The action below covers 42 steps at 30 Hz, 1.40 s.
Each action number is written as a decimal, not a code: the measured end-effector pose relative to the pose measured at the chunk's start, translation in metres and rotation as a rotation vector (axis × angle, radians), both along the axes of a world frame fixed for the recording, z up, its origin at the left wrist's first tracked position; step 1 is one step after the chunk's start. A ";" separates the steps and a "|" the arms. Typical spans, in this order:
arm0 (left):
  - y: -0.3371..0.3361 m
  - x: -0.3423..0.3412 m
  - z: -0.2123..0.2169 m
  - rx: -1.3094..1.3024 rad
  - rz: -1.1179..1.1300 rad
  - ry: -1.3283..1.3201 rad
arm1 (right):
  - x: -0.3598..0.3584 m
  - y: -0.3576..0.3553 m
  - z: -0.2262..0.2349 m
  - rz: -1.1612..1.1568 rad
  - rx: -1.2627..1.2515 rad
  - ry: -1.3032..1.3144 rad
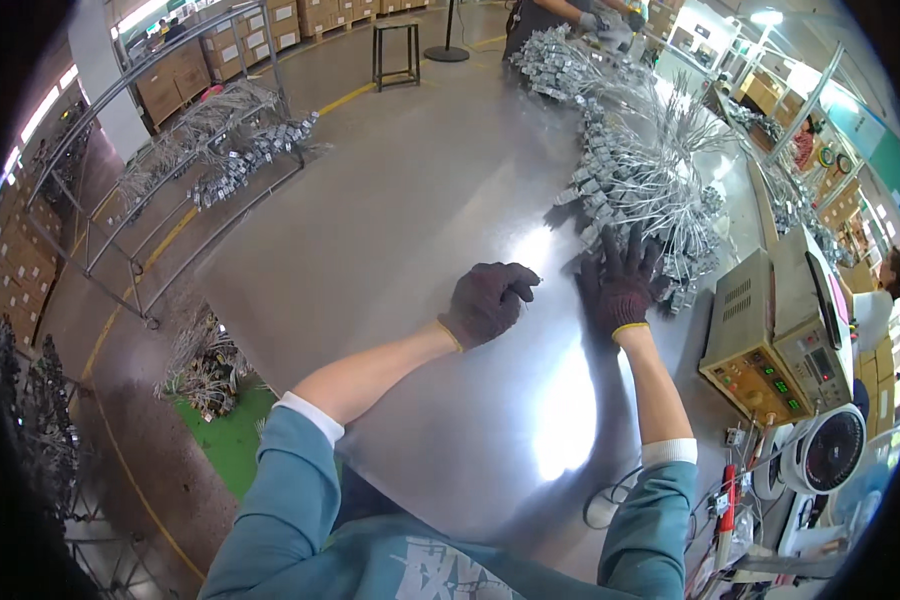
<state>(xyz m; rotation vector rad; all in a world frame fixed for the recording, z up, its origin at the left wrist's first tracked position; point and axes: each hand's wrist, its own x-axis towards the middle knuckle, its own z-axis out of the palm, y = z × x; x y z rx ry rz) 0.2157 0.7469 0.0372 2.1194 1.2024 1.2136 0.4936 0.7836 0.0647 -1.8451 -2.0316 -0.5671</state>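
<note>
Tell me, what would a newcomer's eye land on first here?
First, the big heap of silvery wire bundles at upper right on the metal table. Next, the dark-gloved right hand at the heap's near edge and dark-gloved left hand curled over the table's middle. Farther right, a boxy instrument shows glowing green digits.

factory: cable bundles [655, 185], stacked cartons [284, 18]

The desk [390, 220] has a smooth, glossy, metal-looking top. The gloves [483, 303] are matt, rough knitted cloth. Wires [685, 185] resemble smooth plastic; boxes [172, 88] are matt cardboard.
</note>
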 end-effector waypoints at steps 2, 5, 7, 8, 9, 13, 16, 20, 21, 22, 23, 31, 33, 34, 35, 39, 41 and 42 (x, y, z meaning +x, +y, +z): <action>0.004 -0.003 -0.001 0.054 -0.033 0.010 | 0.013 0.027 -0.001 0.068 0.052 -0.041; 0.008 -0.001 0.007 -0.045 -0.040 0.032 | 0.017 0.061 -0.007 0.169 0.133 -0.093; 0.014 0.001 0.008 -0.053 -0.036 0.052 | 0.028 0.086 -0.010 0.103 0.133 -0.041; 0.016 -0.001 0.007 -0.053 -0.029 0.073 | 0.028 0.099 -0.007 0.139 0.141 -0.057; 0.017 -0.001 0.005 -0.056 -0.020 0.079 | 0.026 0.104 -0.008 0.034 0.113 0.028; 0.014 0.003 0.007 -0.093 -0.050 -0.019 | 0.007 0.109 0.020 -0.165 0.040 -0.009; 0.006 0.005 0.017 -0.097 -0.029 0.001 | 0.016 0.134 0.003 -0.167 0.096 -0.028; -0.001 0.013 0.013 -0.050 -0.059 -0.059 | 0.007 0.109 0.006 -0.323 -0.025 -0.081; -0.004 0.012 0.013 -0.031 -0.049 -0.062 | 0.000 0.099 0.012 -0.335 -0.037 -0.088; -0.005 0.011 0.015 -0.024 -0.044 -0.065 | -0.011 0.091 0.020 -0.363 -0.053 -0.068; -0.004 0.011 0.015 -0.021 -0.039 -0.073 | -0.020 0.084 0.024 -0.343 -0.035 -0.061; 0.008 0.008 0.028 0.002 0.023 0.050 | -0.069 0.048 0.012 0.224 0.117 -0.046; 0.000 0.007 0.036 0.083 -0.001 -0.092 | -0.084 0.033 0.010 0.314 0.044 0.009; 0.000 0.006 0.034 0.061 0.003 -0.065 | -0.087 0.030 0.009 0.436 -0.040 0.135; -0.002 0.006 0.036 0.047 -0.008 -0.037 | -0.087 0.027 0.008 0.540 -0.120 0.263; -0.025 -0.015 0.014 -0.069 0.073 -0.091 | -0.129 -0.016 0.007 0.579 -0.238 0.389; -0.055 -0.048 0.006 0.103 -0.152 -0.186 | -0.140 -0.041 0.004 0.632 -0.197 0.270; -0.071 -0.077 0.011 -0.032 -0.339 -0.175 | -0.146 -0.051 0.006 0.683 -0.130 0.146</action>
